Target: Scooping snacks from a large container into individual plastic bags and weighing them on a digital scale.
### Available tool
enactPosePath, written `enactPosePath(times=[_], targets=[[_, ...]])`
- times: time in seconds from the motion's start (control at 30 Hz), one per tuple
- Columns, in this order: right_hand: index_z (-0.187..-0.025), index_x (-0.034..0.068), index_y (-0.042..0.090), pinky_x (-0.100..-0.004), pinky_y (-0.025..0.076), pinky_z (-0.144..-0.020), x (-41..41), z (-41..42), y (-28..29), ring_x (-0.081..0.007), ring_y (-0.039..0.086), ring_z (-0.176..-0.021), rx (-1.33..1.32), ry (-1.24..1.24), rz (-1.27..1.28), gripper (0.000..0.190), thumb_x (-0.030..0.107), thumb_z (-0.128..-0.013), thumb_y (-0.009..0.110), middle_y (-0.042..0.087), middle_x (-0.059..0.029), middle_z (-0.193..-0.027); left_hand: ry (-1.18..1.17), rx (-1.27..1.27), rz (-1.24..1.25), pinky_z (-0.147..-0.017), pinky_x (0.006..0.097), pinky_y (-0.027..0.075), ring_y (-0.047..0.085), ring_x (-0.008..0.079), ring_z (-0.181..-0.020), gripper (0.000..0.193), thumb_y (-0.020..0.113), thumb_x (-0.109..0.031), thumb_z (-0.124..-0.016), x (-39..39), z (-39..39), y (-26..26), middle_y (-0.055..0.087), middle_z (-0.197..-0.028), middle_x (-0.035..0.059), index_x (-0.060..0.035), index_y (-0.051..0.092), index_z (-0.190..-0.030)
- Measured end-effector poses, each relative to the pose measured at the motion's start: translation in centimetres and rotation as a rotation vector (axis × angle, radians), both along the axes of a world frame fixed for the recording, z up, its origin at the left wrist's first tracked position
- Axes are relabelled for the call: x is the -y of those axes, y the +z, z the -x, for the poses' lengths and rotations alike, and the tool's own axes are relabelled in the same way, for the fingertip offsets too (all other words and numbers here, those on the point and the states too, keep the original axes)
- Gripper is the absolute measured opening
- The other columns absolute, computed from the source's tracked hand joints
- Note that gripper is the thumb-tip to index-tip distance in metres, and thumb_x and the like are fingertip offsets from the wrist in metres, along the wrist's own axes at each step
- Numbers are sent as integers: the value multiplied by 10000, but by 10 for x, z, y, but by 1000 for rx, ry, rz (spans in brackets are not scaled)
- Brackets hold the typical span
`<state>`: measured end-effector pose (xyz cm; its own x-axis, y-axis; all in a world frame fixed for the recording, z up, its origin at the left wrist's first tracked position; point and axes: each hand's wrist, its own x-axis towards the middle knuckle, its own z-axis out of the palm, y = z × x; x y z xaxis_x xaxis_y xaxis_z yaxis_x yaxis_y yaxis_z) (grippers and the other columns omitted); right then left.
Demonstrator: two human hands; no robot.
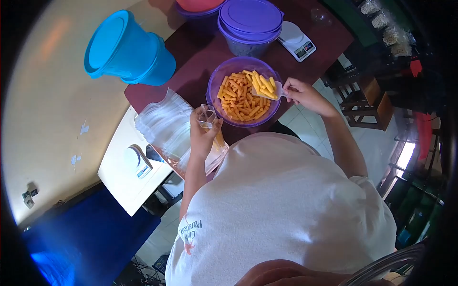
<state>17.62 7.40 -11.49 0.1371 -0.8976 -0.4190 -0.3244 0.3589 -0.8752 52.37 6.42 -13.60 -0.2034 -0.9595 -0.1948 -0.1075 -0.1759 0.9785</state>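
My right hand [298,93] grips the handle of a clear plastic scoop [278,93], heaped with yellow-orange stick snacks, over the right side of a purple plastic bowl [214,85]. More orange stick snacks [243,98] lie in the bowl. At the bowl's lower left, my left hand [204,134] holds a small clear plastic piece [207,117] that looks like a funnel or the mouth of a container. Below it, partly behind the hand, some sticks show through clear plastic. Beside that hand, a stack of clear plastic bags [162,123] lies fanned out over a patterned box or tray [168,161].
Purple lidded tubs [251,16] and a white digital scale [297,41] stand beyond the bowl on the dark red table [189,53]. Two blue tubs [143,53] are stacked at the left. A second scale [137,161] rests on a white table [121,171]. Wooden stools [368,103] stand right.
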Motion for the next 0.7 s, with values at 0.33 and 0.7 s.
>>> enactPosePath(times=[0.33, 0.7], targets=[[-953, 73, 535, -221, 387, -588, -1, 4, 1, -56, 487, -667, -11, 3, 28, 116, 184, -942, 566, 574, 4, -745, -1, 55, 59, -866, 320, 486, 550, 181, -991, 554, 758, -58, -800, 5, -5, -17, 512, -1087, 84, -47, 423, -1242], [-954, 90, 539, -211, 390, -647, 1, 10, -5, -51, 509, -721, -8, 32, 23, 124, 211, -958, 568, 572, 27, -774, 17, 54, 11, -908, 330, 465, 544, 190, -1018, 559, 774, -82, -797, -2, -4, -11, 518, -1126, 90, -49, 427, -1234]])
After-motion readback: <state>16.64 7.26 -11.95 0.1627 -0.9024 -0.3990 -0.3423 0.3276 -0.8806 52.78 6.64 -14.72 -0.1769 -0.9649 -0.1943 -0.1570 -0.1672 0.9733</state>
